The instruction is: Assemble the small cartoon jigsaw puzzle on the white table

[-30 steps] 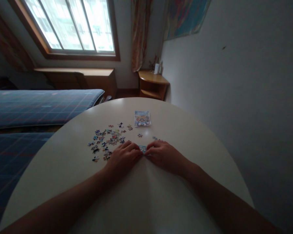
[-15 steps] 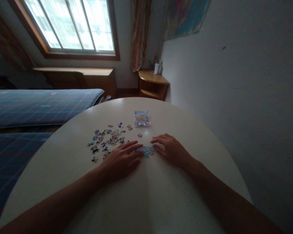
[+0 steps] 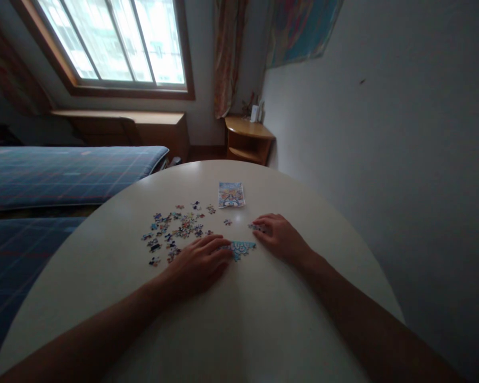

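A joined strip of light-blue jigsaw pieces (image 3: 241, 248) lies flat on the white round table (image 3: 239, 330). My left hand (image 3: 203, 258) rests with its fingers stretched out over the strip's left end, hiding that part. Just above the strip's right end, my right hand (image 3: 281, 236) has its thumb and fingertips around a small puzzle piece (image 3: 258, 227) at the table surface. Its picture is too small to make out. A single loose piece (image 3: 228, 222) sits between the hands and a printed picture sheet (image 3: 231, 195).
Many loose puzzle pieces (image 3: 186, 226) are scattered left of centre, beyond my left hand. Past the table stand a bed with a blue plaid mattress (image 3: 72, 175), a corner shelf (image 3: 249, 127) and a window (image 3: 115, 42). A bare wall (image 3: 363, 159) runs along the right.
My right hand has moved up and slightly right, off the strip's right end and onto a small piece above it. My left hand has stayed nearly in place.
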Demonstrator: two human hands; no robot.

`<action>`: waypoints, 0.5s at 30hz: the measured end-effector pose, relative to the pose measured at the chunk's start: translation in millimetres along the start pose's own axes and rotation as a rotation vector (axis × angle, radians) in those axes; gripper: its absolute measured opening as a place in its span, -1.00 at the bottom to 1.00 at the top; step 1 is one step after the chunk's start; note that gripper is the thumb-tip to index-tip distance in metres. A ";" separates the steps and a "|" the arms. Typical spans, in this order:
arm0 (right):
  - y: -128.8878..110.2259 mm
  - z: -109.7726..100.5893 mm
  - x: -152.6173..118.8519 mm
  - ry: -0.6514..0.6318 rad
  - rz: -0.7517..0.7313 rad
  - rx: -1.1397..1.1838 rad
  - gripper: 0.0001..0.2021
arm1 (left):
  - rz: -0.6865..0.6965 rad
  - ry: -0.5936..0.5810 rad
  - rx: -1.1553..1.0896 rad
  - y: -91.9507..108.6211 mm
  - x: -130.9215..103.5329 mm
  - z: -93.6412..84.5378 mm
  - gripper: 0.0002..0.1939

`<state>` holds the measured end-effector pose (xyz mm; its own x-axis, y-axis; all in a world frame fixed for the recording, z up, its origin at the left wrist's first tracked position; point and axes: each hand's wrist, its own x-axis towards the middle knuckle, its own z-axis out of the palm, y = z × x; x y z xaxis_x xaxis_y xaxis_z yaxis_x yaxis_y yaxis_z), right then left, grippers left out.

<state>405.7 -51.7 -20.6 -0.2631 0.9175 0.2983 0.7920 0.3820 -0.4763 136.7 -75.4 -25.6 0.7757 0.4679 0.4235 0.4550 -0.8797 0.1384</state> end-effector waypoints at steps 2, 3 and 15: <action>0.2 0.4 0.9 0.008 0.018 -0.006 -0.81 | 0.001 0.012 0.003 -0.2 0.7 0.2 -0.79; 0.4 1.0 1.4 0.013 0.025 -0.006 -0.82 | 0.000 0.020 0.005 -0.4 1.0 0.3 -0.80; 5.0 9.0 9.9 -0.005 0.130 0.046 -0.87 | -0.001 -0.013 -0.025 -0.3 -1.0 6.6 -0.75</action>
<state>402.1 -39.7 -27.5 -0.1627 0.9600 0.2279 0.7932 0.2646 -0.5485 138.7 -75.0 -32.1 0.7807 0.4699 0.4119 0.4448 -0.8809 0.1617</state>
